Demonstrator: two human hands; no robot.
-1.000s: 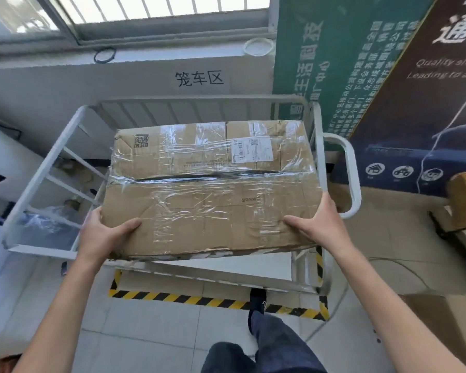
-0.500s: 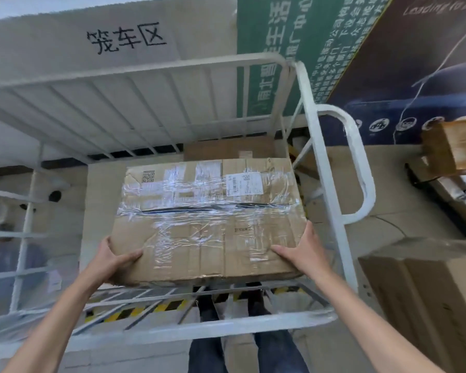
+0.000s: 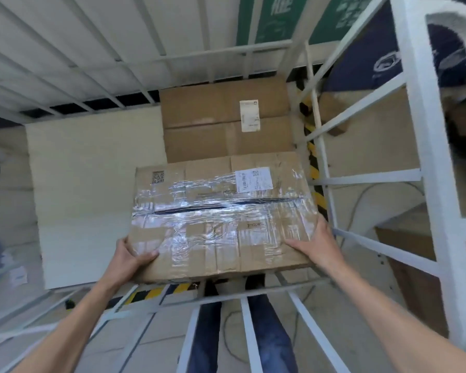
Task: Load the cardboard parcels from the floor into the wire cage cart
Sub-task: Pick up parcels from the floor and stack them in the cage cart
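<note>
A cardboard parcel (image 3: 221,216) wrapped in shiny clear tape, with a white label at its top right, hangs inside the white wire cage cart (image 3: 412,125). My left hand (image 3: 131,258) grips its near left corner, thumb on top. At the near right corner my right hand (image 3: 316,242) holds it the same way. A second, plain cardboard parcel (image 3: 223,117) with a white label lies flat on the cart floor against the back wall, just beyond the held one.
The cart's pale floor panel (image 3: 92,184) shows bare to the left of the parcels. White bars stand close on the right (image 3: 323,168) and below my arms (image 3: 248,327). Black-yellow floor tape (image 3: 156,292) and another carton (image 3: 414,265) lie outside the cart.
The parcel has moved down and deeper into the cart, close to the floor panel. My head has leaned over the rim, so the second parcel at the back has come into full view.
</note>
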